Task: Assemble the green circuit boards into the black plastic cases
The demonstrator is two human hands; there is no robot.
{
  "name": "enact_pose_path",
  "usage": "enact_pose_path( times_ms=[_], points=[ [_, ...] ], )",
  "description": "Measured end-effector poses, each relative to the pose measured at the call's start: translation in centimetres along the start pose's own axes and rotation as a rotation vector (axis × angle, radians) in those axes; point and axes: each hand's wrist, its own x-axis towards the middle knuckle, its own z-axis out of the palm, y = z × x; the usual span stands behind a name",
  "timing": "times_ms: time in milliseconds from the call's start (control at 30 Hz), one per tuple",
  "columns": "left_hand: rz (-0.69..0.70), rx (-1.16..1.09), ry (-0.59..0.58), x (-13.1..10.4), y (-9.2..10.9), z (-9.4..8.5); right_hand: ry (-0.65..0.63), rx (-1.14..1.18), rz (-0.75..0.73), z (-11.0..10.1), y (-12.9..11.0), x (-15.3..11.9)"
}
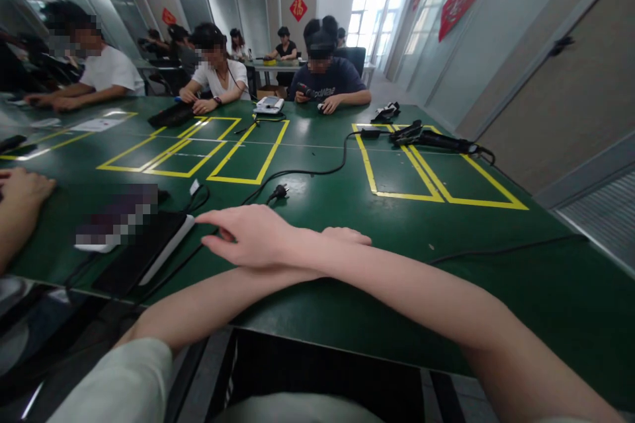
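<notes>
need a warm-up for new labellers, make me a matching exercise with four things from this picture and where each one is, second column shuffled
Column 1
1. right hand
2. left hand
3. black plug
4. red diamond sign

Column 2
A. on an upright panel in the background
B. partly hidden behind the right forearm
C. index fingertip at the white edge of the black case
D. lying on the green table, beyond the crossed arms

Pairs: 1-C, 2-B, 3-D, 4-A
</notes>
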Motion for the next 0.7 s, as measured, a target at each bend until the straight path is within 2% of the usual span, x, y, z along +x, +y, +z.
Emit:
enact_pose_path(
  times_ms=[67, 133, 267, 467, 600, 700],
  points=[
    [0.133, -0.142, 0.099, 0.3, -0.1, 0.5, -0.111, -0.012, -0.021, 2.0, -1.5, 3.2],
    [0.168, -0.177, 0.143, 0.3, -0.4, 1.3, -0.185, -0.025, -0.047, 3.7, -2.3, 5.1],
    [0.187, -0.262, 0.230, 0.4, -0.9, 2.5, -0.242, -0.042, -0.060, 5.9, -1.8, 6.1],
    [0.200, -0.292, 0.225, 1.3, -0.8, 2.9, -0.279, -0.064, -0.018, 6.6, -0.8, 6.1],
    [0.207, -0.285, 0.205, 1.4, -0.9, 2.8, -0.281, -0.080, -0.058, 6.5, -1.1, 6.3],
    [0.213, -0.281, 0.194, 1.3, -0.8, 2.8, -0.338, -0.074, -0.050, 6.7, -1.4, 6.9]
  ],
)
